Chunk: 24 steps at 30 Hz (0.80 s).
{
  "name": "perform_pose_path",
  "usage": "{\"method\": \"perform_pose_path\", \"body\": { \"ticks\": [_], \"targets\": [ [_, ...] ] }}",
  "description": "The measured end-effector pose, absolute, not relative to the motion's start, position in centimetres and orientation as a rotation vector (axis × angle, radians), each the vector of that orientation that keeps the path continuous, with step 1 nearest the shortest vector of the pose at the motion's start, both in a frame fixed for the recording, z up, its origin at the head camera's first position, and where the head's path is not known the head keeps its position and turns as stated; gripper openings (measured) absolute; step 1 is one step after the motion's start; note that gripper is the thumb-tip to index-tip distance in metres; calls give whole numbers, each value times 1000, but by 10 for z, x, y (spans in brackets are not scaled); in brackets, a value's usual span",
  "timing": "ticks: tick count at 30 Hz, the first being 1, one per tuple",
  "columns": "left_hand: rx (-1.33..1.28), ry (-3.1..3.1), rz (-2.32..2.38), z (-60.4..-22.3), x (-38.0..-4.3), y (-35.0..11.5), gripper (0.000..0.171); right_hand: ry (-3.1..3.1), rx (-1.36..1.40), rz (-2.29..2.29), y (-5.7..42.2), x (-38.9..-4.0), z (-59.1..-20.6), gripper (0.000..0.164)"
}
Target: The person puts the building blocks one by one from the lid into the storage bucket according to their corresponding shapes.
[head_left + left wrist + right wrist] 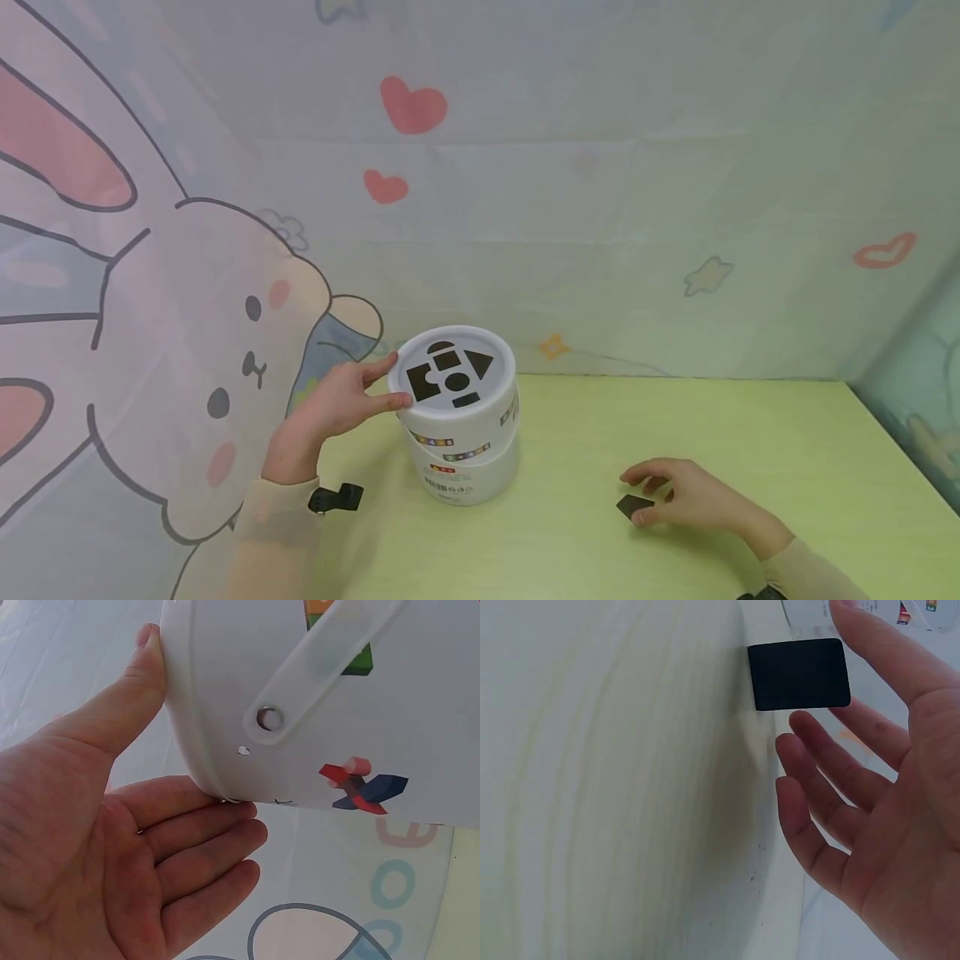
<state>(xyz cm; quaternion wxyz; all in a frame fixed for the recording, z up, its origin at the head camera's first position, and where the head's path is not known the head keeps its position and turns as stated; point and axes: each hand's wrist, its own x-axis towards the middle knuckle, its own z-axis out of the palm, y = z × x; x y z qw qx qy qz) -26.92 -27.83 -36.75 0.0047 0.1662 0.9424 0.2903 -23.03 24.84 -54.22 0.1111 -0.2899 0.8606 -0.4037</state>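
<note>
A white shape-sorter bucket (467, 467) stands upright on the table, its lid (487, 392) pierced by several dark shaped holes. My left hand (347, 404) touches the lid's left rim with spread thumb and index finger. In the left wrist view, the thumb (139, 682) lies along the rim and the other fingers stretch out beside the bucket's wall. To the right, a small black block (634, 505) is at my right hand (686, 496). The right wrist view shows this block (800, 673) between the thumb and loosely bent fingers; I cannot tell whether they touch it.
The light yellow-green table (570, 533) reaches back to a hanging cloth (600, 192) printed with a rabbit, hearts and stars. A white handle (315, 675) is fixed to the bucket's side by a round pivot. Another cloth hangs beyond the table's right edge.
</note>
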Motion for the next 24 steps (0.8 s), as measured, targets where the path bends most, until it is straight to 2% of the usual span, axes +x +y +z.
{"method": "perform_pose_path", "body": {
  "ticks": [7,15,24],
  "targets": [
    [517,2970,881,-367,-269,-277,93,2575,-846,-1113,247,-225,-547,55],
    [513,2976,872,-366,-268,-277,93,2590,-816,-1123,248,-223,-550,43],
    [516,2967,888,-366,-267,-278,93,2561,-803,-1148,250,-224,-551,41]
  ]
}}
